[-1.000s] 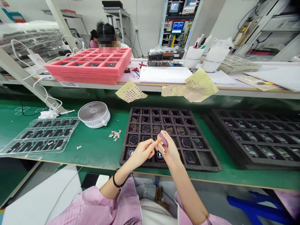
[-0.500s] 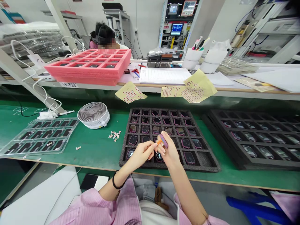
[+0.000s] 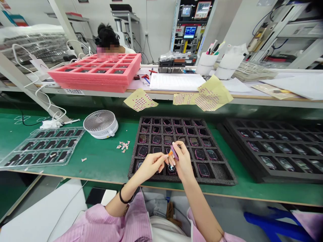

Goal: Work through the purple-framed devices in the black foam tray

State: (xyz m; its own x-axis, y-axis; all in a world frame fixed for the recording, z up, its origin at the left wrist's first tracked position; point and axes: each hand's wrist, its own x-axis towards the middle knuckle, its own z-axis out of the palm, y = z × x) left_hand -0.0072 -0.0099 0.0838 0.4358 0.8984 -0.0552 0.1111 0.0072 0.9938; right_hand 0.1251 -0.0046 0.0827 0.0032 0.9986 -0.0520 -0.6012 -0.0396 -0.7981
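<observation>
Purple, apparently metal, edges the small smartwatch body [image 3: 174,152], which is held by the right hand [image 3: 183,158] above the charcoal foam tray [image 3: 222,170]. It is gripped closely between thumb and fingers, tilted, with much of it covered. By the left hand [image 3: 152,164], thumb and forefinger are pinched together on a slim orange piece [image 3: 170,153] right at the watch's edge; whether the two are touching cannot be told. The smartwatch body is judged to be light and rigid, with a smooth frame that may be slippery under dry fingers and a glass front that could be scratched or chipped if dropped. It is best taken by opposite sides of the frame, the screen being left untouched
</observation>
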